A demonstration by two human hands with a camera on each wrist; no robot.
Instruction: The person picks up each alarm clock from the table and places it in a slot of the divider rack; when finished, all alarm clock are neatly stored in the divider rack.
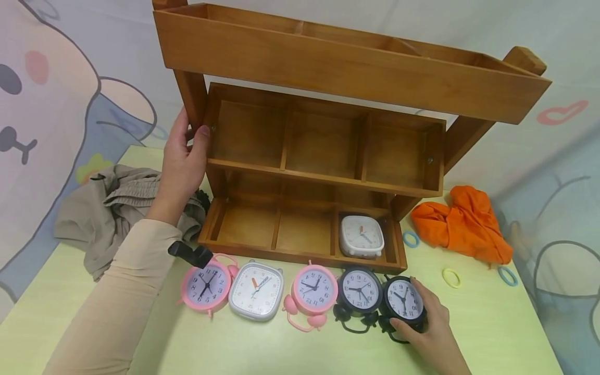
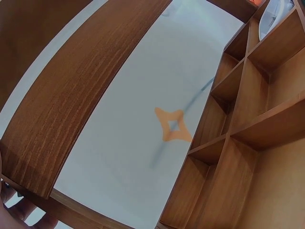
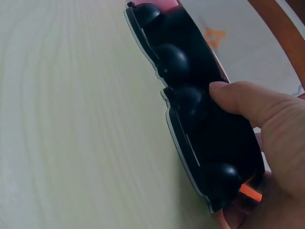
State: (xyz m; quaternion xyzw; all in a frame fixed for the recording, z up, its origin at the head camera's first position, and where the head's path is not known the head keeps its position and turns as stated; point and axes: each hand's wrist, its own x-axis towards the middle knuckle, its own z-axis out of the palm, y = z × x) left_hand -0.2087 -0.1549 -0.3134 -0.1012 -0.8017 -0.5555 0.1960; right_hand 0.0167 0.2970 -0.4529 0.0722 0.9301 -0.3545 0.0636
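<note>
My left hand [image 1: 184, 161] grips the left post of a three-tier wooden rack [image 1: 347, 65], its thumb over the side of the middle tier. At lower right my right hand [image 1: 433, 325] holds a black twin-bell alarm clock [image 1: 404, 298] between thumb and fingers. In the right wrist view the thumb lies on that clock's black body [image 3: 209, 129]. Left of it, in a row before the rack, lie another black alarm clock [image 1: 360, 289], a pink one [image 1: 315, 289], a white square clock [image 1: 256, 290] and a second pink one [image 1: 207, 286]. The black and nearer pink clocks have their bells toward me.
A white square clock [image 1: 362, 236] sits in the bottom tier's right compartment. Grey-beige cloth [image 1: 126, 200] lies left of the rack, orange cloth [image 1: 461, 226] to the right. Blue and yellow rings, including a yellow ring [image 1: 451, 278], lie on the pale table [image 1: 497, 323].
</note>
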